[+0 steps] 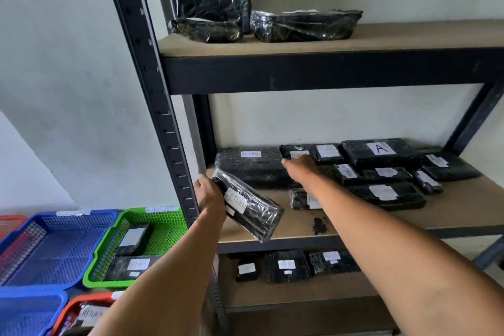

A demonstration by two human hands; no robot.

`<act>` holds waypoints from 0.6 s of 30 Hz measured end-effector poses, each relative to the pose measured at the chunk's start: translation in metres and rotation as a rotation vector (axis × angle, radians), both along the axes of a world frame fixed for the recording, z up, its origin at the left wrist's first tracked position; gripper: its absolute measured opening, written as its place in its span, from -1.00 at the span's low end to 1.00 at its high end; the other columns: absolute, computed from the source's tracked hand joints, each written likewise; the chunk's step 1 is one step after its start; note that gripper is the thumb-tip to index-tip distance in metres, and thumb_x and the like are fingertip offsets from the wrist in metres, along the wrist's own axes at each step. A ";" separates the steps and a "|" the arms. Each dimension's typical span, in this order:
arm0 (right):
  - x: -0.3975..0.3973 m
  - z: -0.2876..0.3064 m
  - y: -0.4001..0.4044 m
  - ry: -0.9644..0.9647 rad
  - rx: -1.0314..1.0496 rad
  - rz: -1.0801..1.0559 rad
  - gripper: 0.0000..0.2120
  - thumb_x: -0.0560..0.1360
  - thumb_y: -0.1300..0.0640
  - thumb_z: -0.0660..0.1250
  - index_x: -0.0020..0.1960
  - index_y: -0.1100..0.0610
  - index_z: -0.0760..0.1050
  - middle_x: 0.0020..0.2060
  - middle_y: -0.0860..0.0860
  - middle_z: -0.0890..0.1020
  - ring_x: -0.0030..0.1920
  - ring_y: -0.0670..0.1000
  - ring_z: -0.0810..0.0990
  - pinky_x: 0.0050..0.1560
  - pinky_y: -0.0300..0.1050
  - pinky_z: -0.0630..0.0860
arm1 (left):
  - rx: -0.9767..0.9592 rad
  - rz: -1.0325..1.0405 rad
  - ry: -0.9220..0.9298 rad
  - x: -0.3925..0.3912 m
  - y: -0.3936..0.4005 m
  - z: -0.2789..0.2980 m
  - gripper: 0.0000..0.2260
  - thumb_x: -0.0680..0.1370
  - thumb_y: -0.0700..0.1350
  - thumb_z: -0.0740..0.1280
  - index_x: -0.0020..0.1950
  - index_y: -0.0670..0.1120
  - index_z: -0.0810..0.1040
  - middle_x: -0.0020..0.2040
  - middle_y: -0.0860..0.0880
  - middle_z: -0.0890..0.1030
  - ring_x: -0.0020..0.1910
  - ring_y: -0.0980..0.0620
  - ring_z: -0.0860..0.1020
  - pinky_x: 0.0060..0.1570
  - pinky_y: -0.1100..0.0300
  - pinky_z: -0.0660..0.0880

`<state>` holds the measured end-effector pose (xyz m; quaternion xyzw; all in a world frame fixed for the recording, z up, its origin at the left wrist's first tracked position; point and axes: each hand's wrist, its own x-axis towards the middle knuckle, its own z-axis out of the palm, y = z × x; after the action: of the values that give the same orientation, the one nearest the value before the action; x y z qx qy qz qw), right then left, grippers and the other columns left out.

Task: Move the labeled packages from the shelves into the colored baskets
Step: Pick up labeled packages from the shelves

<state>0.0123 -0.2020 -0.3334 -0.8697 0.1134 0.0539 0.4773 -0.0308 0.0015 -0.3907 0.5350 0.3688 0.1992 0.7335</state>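
Observation:
My left hand [209,195] grips a black wrapped package with a white RETURN label [246,209], held tilted over the front left of the middle shelf [450,207]. My right hand [300,169] reaches deep over that shelf, its fingers resting on a large black RETURN package [251,165] and touching a small labeled one [296,152] behind it; what the fingers hold is hidden. Several more black labeled packages lie on this shelf, one marked A [380,151]. A green basket [109,254] at the lower left holds two packages.
A blue basket [54,248] stands left of the green one, with a red basket edge [11,222] beyond it. Another blue basket [27,314] and an orange one [81,305] with a RETURN package sit nearer. The black shelf upright [152,84] rises by my left hand. Upper and lower shelves carry packages.

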 end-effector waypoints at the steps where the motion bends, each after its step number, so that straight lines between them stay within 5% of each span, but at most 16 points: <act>1: 0.006 0.000 0.003 0.006 -0.025 0.018 -0.73 0.60 0.01 0.29 0.10 0.23 0.54 0.03 0.14 0.53 0.08 0.11 0.58 -0.10 -0.20 0.41 | 0.034 -0.017 0.020 0.003 0.002 -0.004 -0.68 0.64 -0.03 0.09 0.03 -0.22 0.53 -0.13 -0.14 0.50 -0.15 -0.08 0.46 -0.16 0.07 0.40; 3: 0.015 -0.001 0.008 0.058 -0.098 0.053 -0.54 0.61 0.02 0.27 0.37 0.31 0.42 0.24 0.17 0.55 0.22 0.17 0.56 -0.01 -0.13 0.48 | 0.087 -0.053 0.046 0.010 0.005 -0.008 -0.65 0.61 0.02 0.13 0.04 -0.20 0.59 -0.11 -0.13 0.60 -0.16 -0.09 0.49 -0.23 0.09 0.41; 8: 0.031 -0.012 0.013 0.087 -0.204 0.125 -0.64 0.57 0.07 0.34 0.22 0.31 0.52 0.19 0.20 0.61 0.03 0.15 0.59 0.11 -0.04 0.58 | -0.065 -0.250 0.102 0.019 0.002 -0.010 -0.66 0.58 0.17 0.30 0.02 -0.11 0.62 -0.12 -0.08 0.69 -0.14 -0.08 0.64 -0.23 0.15 0.55; 13: 0.038 -0.015 0.006 0.165 -0.066 0.110 -0.45 0.52 0.10 0.46 0.39 0.35 0.41 0.36 0.20 0.51 0.32 0.19 0.51 0.17 -0.10 0.44 | -0.070 -0.276 0.030 0.022 -0.003 -0.018 -0.72 0.65 0.02 0.24 0.21 -0.12 0.59 -0.10 -0.07 0.68 -0.19 -0.01 0.64 -0.29 0.21 0.53; 18: 0.037 -0.016 0.000 0.170 0.021 0.118 -0.42 0.45 0.20 0.53 0.38 0.29 0.37 0.34 0.19 0.50 0.29 0.16 0.49 0.10 -0.12 0.37 | -0.189 -0.306 -0.034 0.013 -0.001 -0.025 -0.75 0.69 -0.07 0.14 0.26 -0.09 0.54 -0.10 -0.12 0.67 -0.19 -0.07 0.64 -0.26 0.12 0.59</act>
<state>0.0495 -0.2023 -0.3495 -0.8620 0.1017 0.1567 0.4712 -0.0175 0.0006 -0.4154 0.5101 0.2878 0.0589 0.8084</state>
